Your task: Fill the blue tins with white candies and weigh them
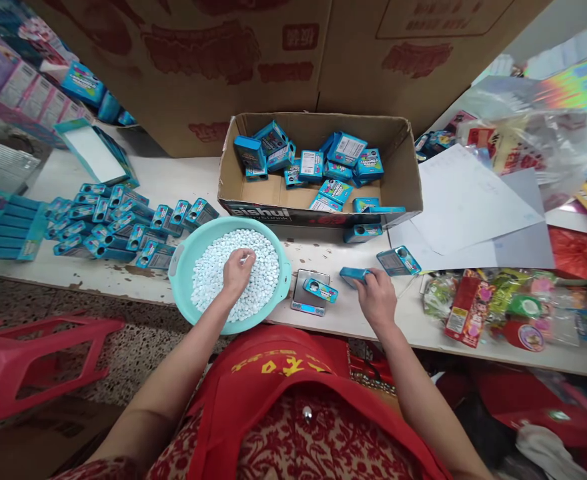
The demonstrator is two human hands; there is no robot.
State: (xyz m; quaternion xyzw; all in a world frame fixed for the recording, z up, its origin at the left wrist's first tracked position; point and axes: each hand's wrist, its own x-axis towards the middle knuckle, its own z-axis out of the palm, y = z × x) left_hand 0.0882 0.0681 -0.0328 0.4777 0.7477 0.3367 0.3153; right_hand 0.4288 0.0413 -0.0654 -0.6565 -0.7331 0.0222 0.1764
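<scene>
My left hand (238, 272) is over the turquoise basin (177, 283), its fingers pinched together above the small white candies (213, 280); whatever lies between the fingertips is hidden. My right hand (377, 298) grips a small blue candy box (353, 275) at the table, right of the scale. On the small digital scale (307, 309) rests an open blue candy box (321, 290), with white showing in its round hole. Another blue box with a dark round hole (399, 261) lies just beyond my right hand.
Behind the scale stands an open cardboard carton (318, 217) with several blue boxes inside. Many blue boxes (118, 223) stand clustered left of the basin. White paper sheets (473, 200) and bagged sweets (513, 307) lie to the right. A red stool (38, 360) is at lower left.
</scene>
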